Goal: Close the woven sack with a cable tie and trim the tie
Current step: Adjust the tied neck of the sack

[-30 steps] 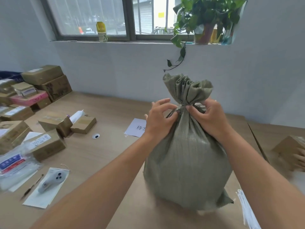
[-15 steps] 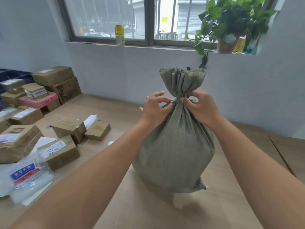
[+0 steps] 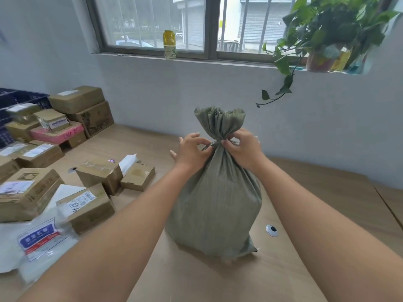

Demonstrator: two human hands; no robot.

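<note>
Both hands are raised to the gathered neck of a grey-green woven sack (image 3: 214, 199): the left hand (image 3: 192, 150) pinches the neck from the left with thumb and forefinger while its other fingers are spread outward, and the right hand (image 3: 244, 147) pinches it from the right with curled fingers. Bare forearms are extended from the lower corners of the view up to the sack. The sack is stood upright near the middle of a wooden table (image 3: 327, 192), bulging below and flaring into a pleated ruffle above the hands. A thin dark cable tie (image 3: 211, 144) is seen wrapped around the neck between the two hands; whether it is pulled fully tight cannot be told. A pale wall is seen behind the table, with a window (image 3: 196, 25) above it. On the sill a trailing green potted plant (image 3: 327, 33) is placed at the right and a yellow-topped bottle (image 3: 169, 44) near the middle. Stacked cardboard boxes (image 3: 80, 105) are piled along the left of the table, and smaller cartons (image 3: 100, 175) are scattered closer in. A clear plastic packet with a blue and red label (image 3: 39, 238) is laid at the lower left. A small round grommet (image 3: 272, 230) is set into the tabletop just right of the sack's base.
</note>
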